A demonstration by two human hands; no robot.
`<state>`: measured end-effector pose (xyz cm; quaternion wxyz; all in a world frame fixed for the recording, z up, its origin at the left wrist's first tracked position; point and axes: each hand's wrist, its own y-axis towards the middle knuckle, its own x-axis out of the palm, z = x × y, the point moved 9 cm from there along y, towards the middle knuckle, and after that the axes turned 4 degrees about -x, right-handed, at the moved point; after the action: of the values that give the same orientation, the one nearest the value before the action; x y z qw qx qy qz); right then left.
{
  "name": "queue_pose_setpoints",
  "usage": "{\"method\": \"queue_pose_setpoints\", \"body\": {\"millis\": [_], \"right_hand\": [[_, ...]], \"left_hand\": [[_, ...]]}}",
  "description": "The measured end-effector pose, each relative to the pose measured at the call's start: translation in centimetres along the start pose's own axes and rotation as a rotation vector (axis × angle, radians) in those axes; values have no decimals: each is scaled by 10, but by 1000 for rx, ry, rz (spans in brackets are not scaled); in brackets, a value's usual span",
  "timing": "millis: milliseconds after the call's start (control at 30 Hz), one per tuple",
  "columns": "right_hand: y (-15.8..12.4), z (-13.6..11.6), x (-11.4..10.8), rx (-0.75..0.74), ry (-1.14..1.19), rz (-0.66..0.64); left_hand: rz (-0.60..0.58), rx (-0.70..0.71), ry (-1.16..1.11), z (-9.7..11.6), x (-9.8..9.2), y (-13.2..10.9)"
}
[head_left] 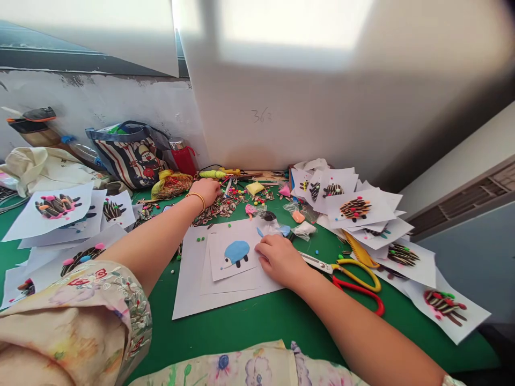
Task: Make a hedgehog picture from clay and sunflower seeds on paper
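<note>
My left hand reaches to the back of the table, over a heap of striped seeds; its fingers are bent together and what they hold, if anything, is hidden. My right hand rests at the right edge of a small white card, fingers curled, with a bit of blue clay just above its fingertips. On that card is a blue clay hedgehog with dark feet. Larger white sheets lie beneath the card. Beside my right hand are scissors with yellow and red handles.
Piles of cards with seed hedgehogs stand at the left and right. Small clay packets, including a yellow one, lie behind the sheets. A striped bag and a red bottle stand by the wall.
</note>
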<state>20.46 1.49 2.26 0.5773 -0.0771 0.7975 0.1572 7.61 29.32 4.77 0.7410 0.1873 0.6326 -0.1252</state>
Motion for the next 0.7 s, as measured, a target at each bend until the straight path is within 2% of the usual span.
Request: {"method": "queue_pose_setpoints", "body": {"millis": [200, 333, 567, 700], "right_hand": [[-1, 0, 0, 11, 0, -6], [0, -1, -1, 10, -3, -7], [-1, -1, 0, -8, 5, 14], [0, 5, -13, 10, 61, 143]], "left_hand": [[-14, 17, -204, 27, -6, 11], [-63, 40, -341, 47, 0, 10], [-172, 61, -484, 61, 14, -5], [-253, 106, -530, 75, 11, -28]]}}
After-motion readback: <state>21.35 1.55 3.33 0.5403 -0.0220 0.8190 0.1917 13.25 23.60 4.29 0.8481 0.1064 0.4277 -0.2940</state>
